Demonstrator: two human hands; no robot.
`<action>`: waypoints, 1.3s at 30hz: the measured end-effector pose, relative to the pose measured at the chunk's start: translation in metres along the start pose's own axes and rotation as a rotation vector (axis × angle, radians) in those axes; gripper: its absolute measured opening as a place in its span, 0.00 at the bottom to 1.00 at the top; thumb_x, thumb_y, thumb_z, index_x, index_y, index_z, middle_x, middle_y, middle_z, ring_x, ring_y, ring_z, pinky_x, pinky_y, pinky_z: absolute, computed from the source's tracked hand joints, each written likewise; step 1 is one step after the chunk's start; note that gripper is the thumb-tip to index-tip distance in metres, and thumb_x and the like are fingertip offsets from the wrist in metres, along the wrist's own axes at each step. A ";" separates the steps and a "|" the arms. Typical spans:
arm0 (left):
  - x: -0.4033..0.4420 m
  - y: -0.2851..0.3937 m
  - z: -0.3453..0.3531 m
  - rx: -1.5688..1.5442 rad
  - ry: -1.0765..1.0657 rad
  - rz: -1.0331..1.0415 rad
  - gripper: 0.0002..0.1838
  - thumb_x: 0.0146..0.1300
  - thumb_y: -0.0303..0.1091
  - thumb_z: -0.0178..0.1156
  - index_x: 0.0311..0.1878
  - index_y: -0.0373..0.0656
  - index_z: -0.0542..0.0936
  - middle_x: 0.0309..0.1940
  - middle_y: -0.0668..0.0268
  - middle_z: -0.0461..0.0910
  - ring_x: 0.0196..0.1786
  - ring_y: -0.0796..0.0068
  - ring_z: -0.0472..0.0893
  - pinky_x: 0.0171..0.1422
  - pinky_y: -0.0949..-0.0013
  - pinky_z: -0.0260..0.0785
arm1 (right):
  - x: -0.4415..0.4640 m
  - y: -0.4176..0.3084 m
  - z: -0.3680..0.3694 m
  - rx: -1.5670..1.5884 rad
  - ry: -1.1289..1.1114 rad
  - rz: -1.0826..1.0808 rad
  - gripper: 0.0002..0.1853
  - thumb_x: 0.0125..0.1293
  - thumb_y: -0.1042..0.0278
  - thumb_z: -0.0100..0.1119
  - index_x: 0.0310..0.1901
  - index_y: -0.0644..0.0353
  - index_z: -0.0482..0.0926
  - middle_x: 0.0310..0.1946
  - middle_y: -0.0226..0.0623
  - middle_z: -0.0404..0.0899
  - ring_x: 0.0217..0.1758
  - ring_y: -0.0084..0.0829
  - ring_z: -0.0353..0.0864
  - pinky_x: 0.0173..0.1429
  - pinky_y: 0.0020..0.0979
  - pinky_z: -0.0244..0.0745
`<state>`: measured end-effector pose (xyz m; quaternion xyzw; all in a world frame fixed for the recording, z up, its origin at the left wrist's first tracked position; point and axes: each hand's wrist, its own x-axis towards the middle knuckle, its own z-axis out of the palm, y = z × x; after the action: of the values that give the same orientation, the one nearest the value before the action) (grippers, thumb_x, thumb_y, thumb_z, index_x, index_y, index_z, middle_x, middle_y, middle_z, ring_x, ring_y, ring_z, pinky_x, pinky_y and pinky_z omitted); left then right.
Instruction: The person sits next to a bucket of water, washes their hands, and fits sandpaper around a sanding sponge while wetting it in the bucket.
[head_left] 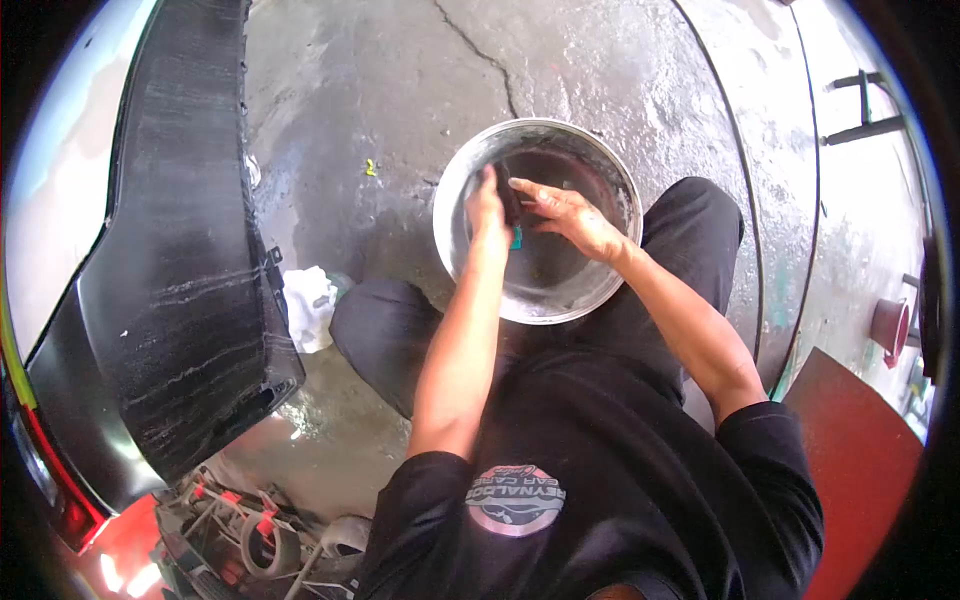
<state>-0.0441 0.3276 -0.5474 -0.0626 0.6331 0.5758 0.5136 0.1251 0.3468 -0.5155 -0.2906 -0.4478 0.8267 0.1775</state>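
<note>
A round metal basin (447, 215) with water in it stands on the floor between my bent knees. My left hand (486, 212) is over the basin's left part, its fingers closed around a dark flat piece (509, 197) whose material I cannot make out. Just below that piece shows a small teal thing (516, 238), partly hidden by the hand. From the right, my right hand (575, 222) reaches over the basin with fingers stretched out, their tips close to the dark piece. Whether they touch it is unclear.
A large black car body panel (190, 250) with whitish streaks runs along the left. Beside it lies a white cloth (309, 308). Clutter with wheel-like rings (262, 545) fills the lower left. A red panel (850, 470) and a reddish bucket (889, 325) are at the right.
</note>
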 end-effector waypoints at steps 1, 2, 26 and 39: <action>0.004 0.001 0.000 -0.139 -0.010 -0.055 0.27 0.73 0.56 0.63 0.51 0.35 0.84 0.41 0.61 0.86 0.37 0.66 0.84 0.43 0.61 0.77 | 0.000 0.003 -0.009 0.035 0.029 -0.016 0.38 0.79 0.43 0.50 0.81 0.56 0.58 0.81 0.34 0.60 0.80 0.40 0.61 0.79 0.49 0.60; 0.007 0.007 -0.009 -0.057 -0.030 -0.149 0.28 0.74 0.59 0.60 0.53 0.38 0.84 0.41 0.63 0.86 0.38 0.68 0.85 0.42 0.62 0.78 | -0.001 0.001 -0.013 0.072 0.058 -0.030 0.37 0.79 0.45 0.51 0.81 0.56 0.58 0.81 0.33 0.61 0.80 0.40 0.62 0.78 0.50 0.61; -0.039 -0.004 0.000 -0.015 -0.376 0.087 0.17 0.70 0.41 0.69 0.52 0.37 0.83 0.43 0.59 0.88 0.32 0.72 0.85 0.37 0.71 0.78 | -0.003 0.026 0.005 -1.211 0.249 -0.216 0.43 0.59 0.80 0.53 0.79 0.61 0.56 0.79 0.66 0.52 0.73 0.63 0.69 0.69 0.48 0.76; -0.023 0.019 -0.017 0.027 -0.467 -0.226 0.15 0.75 0.47 0.61 0.45 0.44 0.78 0.27 0.65 0.83 0.16 0.85 0.74 0.13 0.81 0.60 | -0.016 0.004 0.012 -1.450 0.165 -0.405 0.43 0.60 0.76 0.56 0.80 0.49 0.60 0.80 0.61 0.51 0.78 0.58 0.64 0.72 0.54 0.71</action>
<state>-0.0557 0.3086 -0.5215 0.0087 0.4941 0.5050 0.7077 0.1293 0.3282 -0.5082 -0.3077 -0.9091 0.2521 0.1235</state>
